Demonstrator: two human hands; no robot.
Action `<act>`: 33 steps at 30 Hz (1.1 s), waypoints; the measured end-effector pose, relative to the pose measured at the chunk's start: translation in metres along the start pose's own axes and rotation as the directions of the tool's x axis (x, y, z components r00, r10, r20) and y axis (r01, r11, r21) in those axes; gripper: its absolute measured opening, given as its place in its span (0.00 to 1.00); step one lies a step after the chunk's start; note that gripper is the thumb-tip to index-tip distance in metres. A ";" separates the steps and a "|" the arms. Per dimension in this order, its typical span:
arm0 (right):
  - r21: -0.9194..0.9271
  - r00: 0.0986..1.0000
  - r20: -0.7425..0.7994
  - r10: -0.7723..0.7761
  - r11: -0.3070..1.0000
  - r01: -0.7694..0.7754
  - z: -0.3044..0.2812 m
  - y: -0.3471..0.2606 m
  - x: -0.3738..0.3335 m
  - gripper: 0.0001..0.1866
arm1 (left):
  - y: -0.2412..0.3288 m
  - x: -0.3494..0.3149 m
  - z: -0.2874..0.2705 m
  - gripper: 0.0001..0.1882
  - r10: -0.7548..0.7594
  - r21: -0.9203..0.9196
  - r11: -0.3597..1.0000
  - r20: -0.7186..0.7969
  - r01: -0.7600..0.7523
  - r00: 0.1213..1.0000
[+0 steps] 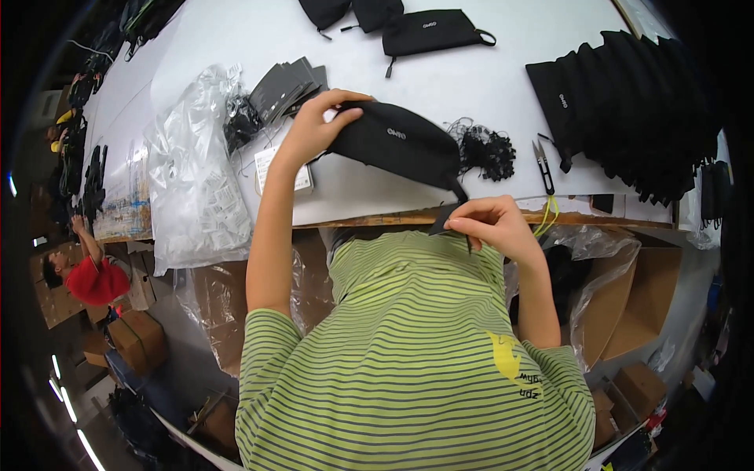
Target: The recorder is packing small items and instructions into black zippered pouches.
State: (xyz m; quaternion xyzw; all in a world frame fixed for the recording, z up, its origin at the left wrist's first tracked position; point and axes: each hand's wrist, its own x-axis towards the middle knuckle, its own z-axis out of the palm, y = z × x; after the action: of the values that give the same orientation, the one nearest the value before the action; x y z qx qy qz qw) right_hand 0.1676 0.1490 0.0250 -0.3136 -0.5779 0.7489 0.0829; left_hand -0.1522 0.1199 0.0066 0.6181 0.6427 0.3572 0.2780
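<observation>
My left hand (pixel 314 129) grips the left end of a black fabric pouch (pixel 400 141), thumb on top. The pouch is tilted over the table's near edge, its pale lettering facing up. At its lower right corner hangs a short black strap. Just below that strap, my right hand (pixel 499 228) pinches a small dark tag (pixel 444 218) between thumb and fingers. Whether the tag is joined to the strap, I cannot tell. Left of the pouch lies a fanned stack of dark cards (pixel 284 90). Beside its right end sits a tangle of thin black cords (pixel 485 151).
Thread snips (pixel 544 166) with a yellow cord lie right of the cords. A row of stacked black pouches (pixel 628 118) fills the table's right. More pouches (pixel 432 33) lie at the far side. A clear plastic bag (pixel 196 169) drapes over the left edge. Cardboard boxes (pixel 636 298) stand below.
</observation>
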 end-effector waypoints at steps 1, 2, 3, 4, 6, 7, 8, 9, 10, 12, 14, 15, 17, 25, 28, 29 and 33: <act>0.010 1.000 -0.005 0.026 1.000 -0.026 0.000 0.001 -0.001 0.07 | -0.003 -0.003 0.008 0.12 0.135 0.204 0.972 -0.080 -0.116 0.988; -0.058 0.999 -0.019 0.038 0.998 -0.039 -0.002 -0.001 -0.002 0.08 | -0.004 -0.006 0.016 0.13 0.240 0.373 0.914 -0.178 -0.160 0.954; -0.101 0.997 -0.060 0.037 0.994 -0.043 -0.003 -0.003 -0.003 0.08 | -0.004 -0.013 0.024 0.14 0.278 0.369 0.909 -0.197 -0.192 0.940; -0.147 0.993 -0.114 0.036 0.988 -0.053 -0.005 -0.005 -0.004 0.08 | 0.002 -0.018 0.033 0.15 0.322 0.356 0.905 -0.216 -0.233 0.922; -0.183 0.985 -0.168 0.030 0.981 -0.061 -0.007 -0.011 -0.008 0.08 | 0.026 -0.033 0.057 0.20 0.292 0.258 0.922 0.028 -0.289 0.956; -0.262 0.980 -0.200 0.004 0.963 -0.058 -0.009 -0.012 -0.010 0.08 | 0.039 -0.042 0.073 0.22 0.291 0.274 0.912 0.097 -0.307 0.952; -0.342 0.974 -0.225 -0.025 0.938 -0.055 -0.012 -0.012 -0.011 0.08 | 0.049 -0.048 0.088 0.24 0.287 0.292 0.900 0.162 -0.324 0.944; -0.342 0.964 -0.261 -0.050 0.939 -0.044 -0.014 -0.008 -0.011 0.08 | 0.045 -0.054 0.103 0.25 0.263 0.290 0.904 0.205 -0.315 0.943; -0.345 0.964 -0.261 -0.049 0.937 -0.046 -0.013 -0.009 -0.011 0.08 | 0.042 -0.055 0.115 0.23 0.291 0.358 0.872 0.170 -0.334 0.942; -0.499 0.936 -0.341 -0.089 0.861 -0.100 -0.009 -0.013 -0.008 0.07 | 0.033 -0.058 0.124 0.20 0.319 0.403 0.854 0.093 -0.329 0.943; -0.549 0.924 -0.358 -0.132 0.831 -0.094 -0.005 -0.007 -0.003 0.07 | 0.037 -0.061 0.123 0.18 0.327 0.379 0.868 0.049 -0.320 0.944; -0.598 0.914 -0.365 -0.178 0.797 -0.084 -0.002 -0.004 0.000 0.07 | 0.040 -0.064 0.121 0.17 0.328 0.359 0.882 0.001 -0.307 0.945; -0.639 0.914 -0.348 -0.209 0.767 -0.068 0.006 -0.003 0.005 0.06 | 0.048 -0.073 0.113 0.16 0.276 0.323 0.911 -0.020 -0.255 0.961; -0.712 0.905 -0.207 -0.373 0.691 0.121 0.041 0.007 0.019 0.06 | 0.071 -0.108 0.095 0.09 -0.179 0.040 0.979 -0.325 0.202 0.929; -0.677 0.900 -0.134 -0.415 0.701 0.223 0.045 0.010 0.022 0.05 | 0.076 -0.109 0.089 0.07 -0.344 -0.097 0.939 -0.242 0.330 0.907; -0.675 0.880 -0.111 -0.462 0.685 0.275 0.047 0.011 0.022 0.05 | 0.077 -0.111 0.086 0.07 -0.402 -0.261 0.899 -0.168 0.352 0.900; -0.704 0.816 -0.060 -0.575 0.604 0.373 0.055 0.012 0.023 0.04 | 0.070 -0.122 0.084 0.08 -0.438 -0.550 0.768 -0.077 0.329 0.896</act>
State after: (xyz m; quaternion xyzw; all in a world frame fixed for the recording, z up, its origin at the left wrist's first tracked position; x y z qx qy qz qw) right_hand 0.1214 0.1117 0.0131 -0.2581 -0.8492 0.3905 0.2446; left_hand -0.0331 0.0074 0.0031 0.3345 0.6583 0.5139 0.4366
